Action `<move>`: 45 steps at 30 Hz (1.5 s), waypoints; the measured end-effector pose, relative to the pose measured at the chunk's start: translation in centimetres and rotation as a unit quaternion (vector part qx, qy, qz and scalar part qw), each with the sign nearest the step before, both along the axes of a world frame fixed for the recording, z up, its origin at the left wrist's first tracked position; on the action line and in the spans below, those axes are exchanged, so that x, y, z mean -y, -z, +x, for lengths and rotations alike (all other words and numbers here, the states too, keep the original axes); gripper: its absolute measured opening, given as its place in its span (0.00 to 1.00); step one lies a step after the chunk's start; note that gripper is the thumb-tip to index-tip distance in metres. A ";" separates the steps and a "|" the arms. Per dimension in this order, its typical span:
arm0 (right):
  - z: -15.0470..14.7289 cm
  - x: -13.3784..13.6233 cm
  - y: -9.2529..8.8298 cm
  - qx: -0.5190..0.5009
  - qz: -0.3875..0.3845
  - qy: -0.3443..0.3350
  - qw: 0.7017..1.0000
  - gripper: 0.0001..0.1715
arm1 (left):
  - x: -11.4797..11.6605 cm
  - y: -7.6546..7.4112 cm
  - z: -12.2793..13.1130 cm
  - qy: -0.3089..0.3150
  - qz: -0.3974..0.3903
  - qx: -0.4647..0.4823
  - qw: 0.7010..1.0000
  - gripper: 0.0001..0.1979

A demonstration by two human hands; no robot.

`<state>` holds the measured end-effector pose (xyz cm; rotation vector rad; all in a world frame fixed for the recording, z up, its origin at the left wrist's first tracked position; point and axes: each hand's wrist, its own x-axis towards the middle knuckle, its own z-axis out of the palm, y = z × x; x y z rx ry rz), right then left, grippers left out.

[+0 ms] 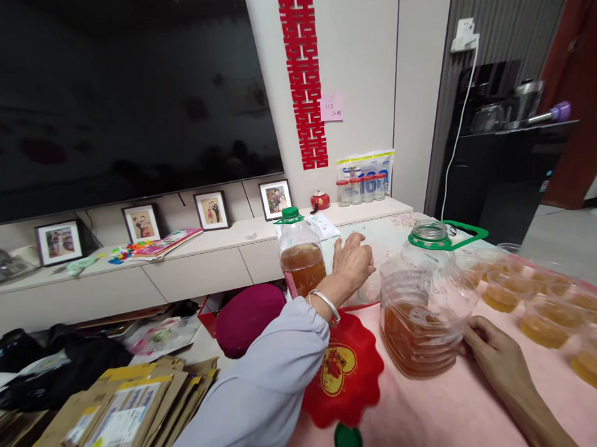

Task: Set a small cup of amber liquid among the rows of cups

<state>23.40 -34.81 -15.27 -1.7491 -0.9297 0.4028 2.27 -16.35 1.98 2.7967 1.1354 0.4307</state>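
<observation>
A large clear plastic jug (423, 310) with a green collar, a green handle and an uncapped mouth holds amber-brown liquid. At its lower right side, my right hand (492, 347) grips it, with some fingertips hidden. My left hand (353, 260), wearing a silver bangle, reaches over the table with fingers apart. Below that hand is a clear container (369, 290), partly hidden; contact cannot be made out. Behind my left wrist stands a second jug (303, 260) with a green cap. A red scalloped plate (344, 374) and a loose green cap (348, 441) lie nearer me.
Several clear cups of amber liquid (551, 320) line the right side of the pink tablecloth (413, 417). A maroon round stool (251, 319) and stacked cardboard packages (123, 419) are at left. Red-lidded jars (361, 190) stand on the white cabinet (195, 269) behind.
</observation>
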 end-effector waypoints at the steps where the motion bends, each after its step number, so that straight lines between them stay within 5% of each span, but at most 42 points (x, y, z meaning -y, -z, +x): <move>1: 0.0 0.0 0.0 0.000 -0.001 0.001 1.000 0.27 | 0.0 -0.1 0.0 -0.002 0.000 0.005 1.000 0.06; 8: 0.0 0.0 0.0 0.004 0.002 0.000 1.000 0.26 | -0.4 -0.6 0.1 -0.001 -0.001 0.031 1.000 0.06; 12: -0.2 0.0 -0.4 0.016 0.010 0.003 1.000 0.26 | 0.2 -2.1 -0.6 -0.003 -0.004 0.036 0.999 0.07; 19: -0.3 0.1 -0.4 0.016 0.025 0.017 0.999 0.28 | 2.7 -4.4 -5.3 0.006 -0.012 0.017 1.000 0.07; 29: 0.0 0.0 0.5 -0.006 0.026 0.020 0.999 0.28 | 7.2 1.5 -11.7 0.008 -0.088 -0.138 0.986 0.04; 35: -0.2 0.1 0.5 -0.014 0.035 0.020 0.999 0.24 | 7.1 6.0 -13.1 -0.002 -0.067 -0.115 0.991 0.12; 41: -0.4 0.0 0.2 -0.037 0.048 0.015 0.998 0.20 | 7.7 5.4 -13.4 -0.034 -0.118 -0.137 0.983 0.11; 45: -0.4 0.0 0.2 -0.059 0.075 0.008 0.995 0.19 | 9.2 3.6 -12.4 -0.080 -0.134 -0.097 0.983 0.23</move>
